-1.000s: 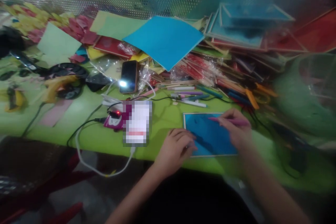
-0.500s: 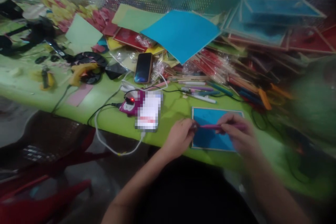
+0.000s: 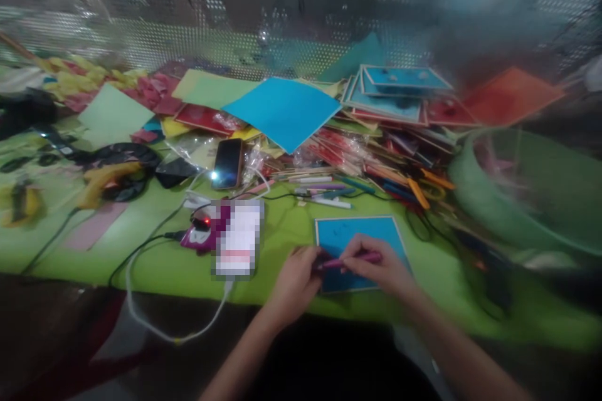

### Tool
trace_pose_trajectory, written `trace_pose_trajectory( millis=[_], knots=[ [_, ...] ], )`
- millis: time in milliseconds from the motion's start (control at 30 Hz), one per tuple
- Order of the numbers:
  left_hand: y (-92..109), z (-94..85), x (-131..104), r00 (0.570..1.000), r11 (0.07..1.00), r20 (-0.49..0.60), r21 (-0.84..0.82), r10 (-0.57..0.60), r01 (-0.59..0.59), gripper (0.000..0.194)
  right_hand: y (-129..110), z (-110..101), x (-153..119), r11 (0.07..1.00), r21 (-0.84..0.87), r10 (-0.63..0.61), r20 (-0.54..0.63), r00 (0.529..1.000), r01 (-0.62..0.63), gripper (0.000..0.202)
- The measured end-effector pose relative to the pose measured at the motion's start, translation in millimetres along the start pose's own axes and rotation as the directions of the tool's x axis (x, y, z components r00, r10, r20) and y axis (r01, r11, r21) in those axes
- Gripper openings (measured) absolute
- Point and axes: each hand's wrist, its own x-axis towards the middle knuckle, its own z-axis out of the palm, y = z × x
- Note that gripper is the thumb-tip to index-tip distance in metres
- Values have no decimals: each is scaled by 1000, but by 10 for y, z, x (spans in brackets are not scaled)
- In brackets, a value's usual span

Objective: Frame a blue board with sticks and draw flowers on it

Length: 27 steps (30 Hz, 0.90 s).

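My right hand [image 3: 376, 263] grips a slim purple marker [image 3: 371, 256] between thumb and fingers, above a blue rectangular card [image 3: 390, 235] with a pale border. Closed fingers of my left hand [image 3: 301, 272] meet the marker's left end; the exact tip is hidden there. Faint dark lines show on the card's upper left part. The card lies flat near the table's front edge, its lower side partly covered by my hands.
Left of the card lie a phone with a blurred screen [image 3: 237, 241], a purple power socket [image 3: 202, 235] and a white cable [image 3: 160, 332]. Behind are loose markers [image 3: 329, 202], a dark phone [image 3: 227, 164] and a large blue sheet [image 3: 285, 113]. A green basin [image 3: 527, 200] stands right.
My view has tilted up and turned right, so the table appears lower and further left. Both hands stay at the marker over the card; the marker now slants slightly.
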Motion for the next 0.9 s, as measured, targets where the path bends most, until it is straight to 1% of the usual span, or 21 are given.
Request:
trace_pose_trajectory(
  millis=[100,167,300,400,567,667,733,767,833,900],
  knots=[
    [-4,-24,-17,1000,1000,9,-22,-22,22,27,-3,25,-27,1000,-8,27,3,1000,-27,28],
    [-10,-31,-25,1000,999,12,-45,-18,18,29,4,55,-33,1000,13,20,-19,1000,-20,29],
    [-42,-22,-37,1000,995,15,-102,-16,17,31,71,130,-21,991,133,27,-75,997,-17,34],
    [-88,-12,-46,999,988,34,-154,-29,34,31,130,172,-2,979,200,48,-71,996,-33,35],
    [-163,-11,-71,991,953,55,-273,-118,129,24,162,216,30,972,234,45,-45,998,-33,37],
    [-160,-8,-84,989,930,63,-336,-137,150,15,171,224,37,968,248,51,-44,998,-39,38],
    [-140,-4,-86,989,900,69,-408,-133,150,11,176,213,34,972,231,46,-46,998,-34,38],
    [-129,-3,-85,989,881,70,-448,-133,150,14,176,202,30,978,208,38,-55,998,-26,37],
    [-115,-5,-81,988,853,57,-499,-142,151,19,167,177,19,991,131,18,-78,997,-8,33],
    [-111,-12,-79,987,853,43,-497,-156,157,22,148,154,2,1000,21,-5,-91,996,7,26]
  ],
)
